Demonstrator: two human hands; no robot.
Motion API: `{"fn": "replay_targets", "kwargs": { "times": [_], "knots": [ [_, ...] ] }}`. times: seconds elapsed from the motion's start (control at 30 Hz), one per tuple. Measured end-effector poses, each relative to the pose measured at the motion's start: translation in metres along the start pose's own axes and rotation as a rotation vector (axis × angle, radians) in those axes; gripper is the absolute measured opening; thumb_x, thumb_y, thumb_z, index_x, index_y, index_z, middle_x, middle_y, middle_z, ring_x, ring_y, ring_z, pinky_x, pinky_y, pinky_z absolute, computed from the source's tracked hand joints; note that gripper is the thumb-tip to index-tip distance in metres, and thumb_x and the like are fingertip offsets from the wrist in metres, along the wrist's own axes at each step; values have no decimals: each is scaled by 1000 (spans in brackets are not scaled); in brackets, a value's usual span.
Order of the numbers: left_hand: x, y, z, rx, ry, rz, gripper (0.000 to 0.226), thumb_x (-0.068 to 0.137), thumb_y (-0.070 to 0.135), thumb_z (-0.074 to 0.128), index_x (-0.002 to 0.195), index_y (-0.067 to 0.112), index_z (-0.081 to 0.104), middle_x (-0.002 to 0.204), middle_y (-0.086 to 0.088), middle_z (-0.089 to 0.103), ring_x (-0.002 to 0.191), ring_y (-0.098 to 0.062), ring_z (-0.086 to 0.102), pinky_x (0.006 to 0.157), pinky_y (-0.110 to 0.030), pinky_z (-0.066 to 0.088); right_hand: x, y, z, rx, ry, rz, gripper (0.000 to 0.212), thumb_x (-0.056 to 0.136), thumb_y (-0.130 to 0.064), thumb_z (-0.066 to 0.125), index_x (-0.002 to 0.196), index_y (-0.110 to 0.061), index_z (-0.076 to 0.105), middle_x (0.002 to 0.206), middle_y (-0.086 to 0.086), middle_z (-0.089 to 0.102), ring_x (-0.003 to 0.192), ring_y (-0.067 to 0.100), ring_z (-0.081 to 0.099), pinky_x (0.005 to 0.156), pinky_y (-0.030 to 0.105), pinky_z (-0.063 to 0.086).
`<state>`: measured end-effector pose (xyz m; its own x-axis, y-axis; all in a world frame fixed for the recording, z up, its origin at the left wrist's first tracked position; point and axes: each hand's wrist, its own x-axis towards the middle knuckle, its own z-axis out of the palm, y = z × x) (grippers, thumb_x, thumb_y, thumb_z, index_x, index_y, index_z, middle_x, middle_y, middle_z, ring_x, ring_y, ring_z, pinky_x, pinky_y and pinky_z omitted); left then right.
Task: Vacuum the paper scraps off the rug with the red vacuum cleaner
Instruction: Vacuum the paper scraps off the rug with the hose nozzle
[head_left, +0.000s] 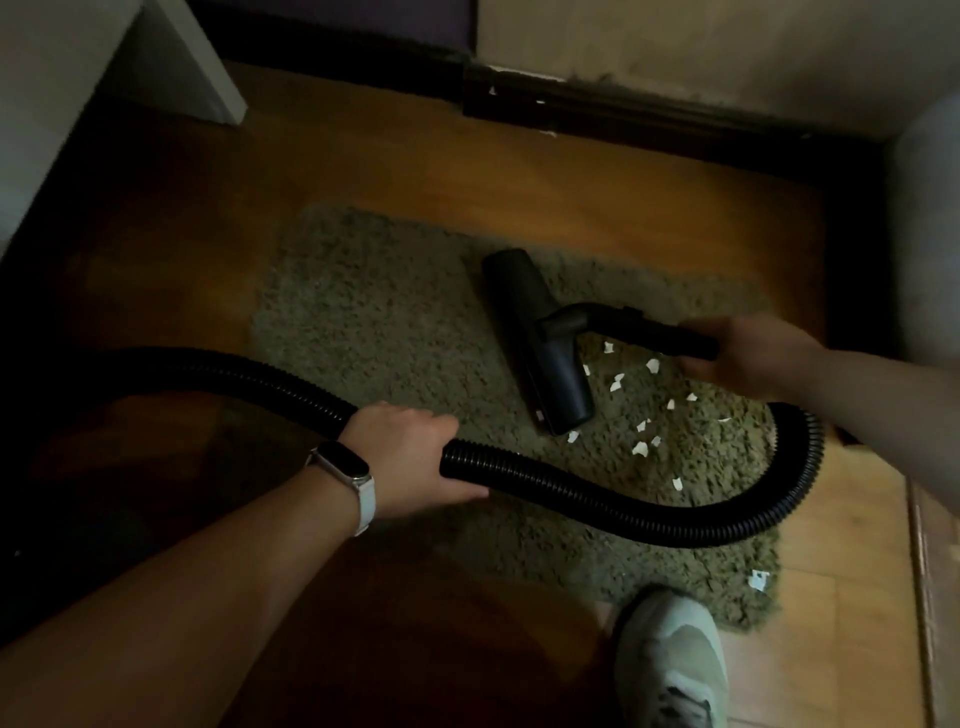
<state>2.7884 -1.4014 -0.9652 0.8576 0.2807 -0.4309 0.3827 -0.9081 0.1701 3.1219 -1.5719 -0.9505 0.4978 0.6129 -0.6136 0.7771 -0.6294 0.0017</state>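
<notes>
A shaggy green rug (374, 322) lies on the wooden floor. Several white paper scraps (641, 448) are scattered over its right half, and one more scrap (759, 579) sits at the near right corner. The black floor nozzle (535, 338) rests on the rug just left of the scraps. My right hand (753, 356) grips the short black wand (649, 330) behind the nozzle. My left hand (410, 457), with a white watch on the wrist, is closed around the black ribbed hose (597, 504), which loops across the rug's near side. The vacuum's red body is out of view.
A white cabinet (78, 88) stands at the far left. A dark baseboard (623, 111) runs along the far wall, and pale furniture (930, 218) fills the right edge. My light sneaker (670, 660) stands at the rug's near edge. Wooden floor (415, 156) surrounds the rug.
</notes>
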Motion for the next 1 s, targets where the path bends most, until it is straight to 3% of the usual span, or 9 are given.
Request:
{"fn": "replay_targets", "kwargs": {
  "times": [0.2, 0.33, 0.47, 0.57, 0.77, 1.0],
  "knots": [
    [14, 4, -35, 26, -133, -10, 49, 74, 80, 53, 83, 32, 46, 74, 13, 54, 67, -6, 54, 63, -29, 50, -39, -3, 14, 52, -18, 47, 35, 96, -49, 55, 130, -40, 52, 76, -8, 64, 62, 9, 62, 52, 28, 49],
    [7, 20, -49, 20, -131, 4, 45, 73, 75, 59, 81, 32, 48, 75, 13, 55, 71, -8, 56, 64, -29, 47, -64, 2, 27, 85, 35, 84, 37, 93, -54, 56, 127, -40, 53, 76, -8, 64, 66, 11, 63, 62, 32, 56],
    [1, 40, -52, 26, -205, 60, 38, 74, 68, 63, 81, 33, 50, 77, 13, 56, 75, -7, 57, 69, -28, 50, -89, 5, 44, 92, 69, 70, 29, 92, -53, 55, 119, -41, 55, 71, -10, 60, 61, 7, 59, 53, 26, 49],
    [9, 49, -48, 49, -244, 119, 38, 75, 67, 64, 79, 32, 49, 76, 12, 56, 72, -7, 56, 65, -28, 48, -103, 6, 63, 101, 44, 89, 25, 93, -53, 54, 114, -40, 56, 70, -10, 61, 62, 7, 59, 56, 29, 53],
    [24, 50, -50, 97, -142, 169, 48, 70, 76, 60, 74, 31, 44, 70, 12, 51, 67, -10, 49, 59, -29, 38, -109, 1, 86, 189, 56, 144, 25, 94, -53, 54, 115, -40, 57, 72, -11, 61, 64, 7, 60, 62, 32, 56],
    [20, 35, -54, 29, -60, 136, 51, 72, 83, 51, 90, 35, 54, 73, 13, 57, 70, -5, 55, 61, -27, 45, -89, -12, 59, 211, 124, 247, 38, 96, -52, 53, 130, -35, 53, 75, -9, 59, 60, 7, 57, 53, 26, 49]
  ]
}}
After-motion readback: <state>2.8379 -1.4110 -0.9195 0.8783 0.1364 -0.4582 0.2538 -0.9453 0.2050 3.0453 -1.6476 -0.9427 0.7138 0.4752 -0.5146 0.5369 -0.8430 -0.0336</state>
